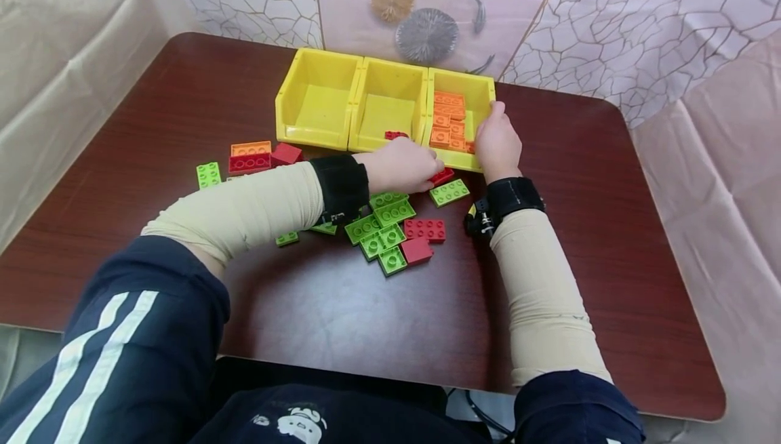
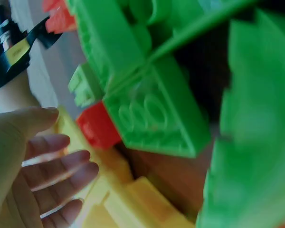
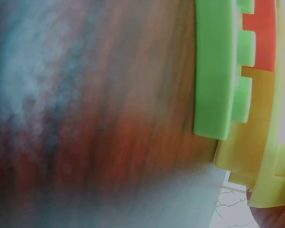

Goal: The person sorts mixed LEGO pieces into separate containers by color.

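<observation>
In the head view my left hand (image 1: pixel 399 163) is just in front of the yellow bins, beside a red brick (image 1: pixel 442 176). The left wrist view shows this hand (image 2: pixel 42 166) with its fingers apart and nothing between them; the red brick (image 2: pixel 99 126) lies beyond the fingertips. My right hand (image 1: pixel 499 142) grips the right side wall of the right yellow bin (image 1: pixel 457 158). Orange bricks (image 1: pixel 448 122) lie inside that bin. A small red piece (image 1: pixel 395 135) is in the middle bin (image 1: pixel 390 71). A green brick (image 1: pixel 449 192) lies in front of the right bin.
Green bricks (image 1: pixel 383 240) lie clustered mid-table, with red bricks (image 1: pixel 424 230) against them. An orange brick (image 1: pixel 250 149), more red bricks (image 1: pixel 285 154) and a green brick (image 1: pixel 209 175) lie left, partly behind my left arm. The left bin (image 1: pixel 317 135) joins the row near the wall.
</observation>
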`<state>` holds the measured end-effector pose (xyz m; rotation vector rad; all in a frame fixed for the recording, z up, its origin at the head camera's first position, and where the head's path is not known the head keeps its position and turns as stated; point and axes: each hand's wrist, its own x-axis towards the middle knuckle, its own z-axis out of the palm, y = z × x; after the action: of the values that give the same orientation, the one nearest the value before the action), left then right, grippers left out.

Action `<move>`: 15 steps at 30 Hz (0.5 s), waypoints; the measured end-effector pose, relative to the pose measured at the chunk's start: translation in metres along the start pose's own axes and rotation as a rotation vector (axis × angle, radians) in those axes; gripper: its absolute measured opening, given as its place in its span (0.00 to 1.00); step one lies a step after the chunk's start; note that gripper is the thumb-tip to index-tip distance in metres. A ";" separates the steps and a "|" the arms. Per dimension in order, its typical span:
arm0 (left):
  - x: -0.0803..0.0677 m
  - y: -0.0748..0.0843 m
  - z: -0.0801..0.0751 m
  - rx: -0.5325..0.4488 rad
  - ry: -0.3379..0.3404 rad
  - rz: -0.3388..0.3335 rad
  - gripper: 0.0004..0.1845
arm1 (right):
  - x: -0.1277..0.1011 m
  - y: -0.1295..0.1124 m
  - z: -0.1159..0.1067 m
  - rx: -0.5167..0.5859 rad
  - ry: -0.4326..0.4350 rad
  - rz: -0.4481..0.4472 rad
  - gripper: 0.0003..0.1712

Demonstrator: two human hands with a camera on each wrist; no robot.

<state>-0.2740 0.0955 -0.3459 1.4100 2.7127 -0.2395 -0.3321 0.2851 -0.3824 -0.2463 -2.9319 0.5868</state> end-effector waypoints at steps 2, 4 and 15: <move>0.003 0.004 0.004 0.026 -0.026 -0.014 0.13 | -0.001 0.001 0.002 0.003 0.000 0.003 0.24; 0.005 0.006 0.006 0.031 -0.043 -0.033 0.12 | -0.001 0.001 0.003 0.004 0.001 0.005 0.24; -0.006 -0.002 0.012 -0.121 -0.059 -0.047 0.13 | 0.003 0.001 0.002 0.004 -0.009 0.013 0.25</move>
<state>-0.2725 0.0873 -0.3561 1.2874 2.6656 -0.1162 -0.3350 0.2862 -0.3843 -0.2637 -2.9399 0.5977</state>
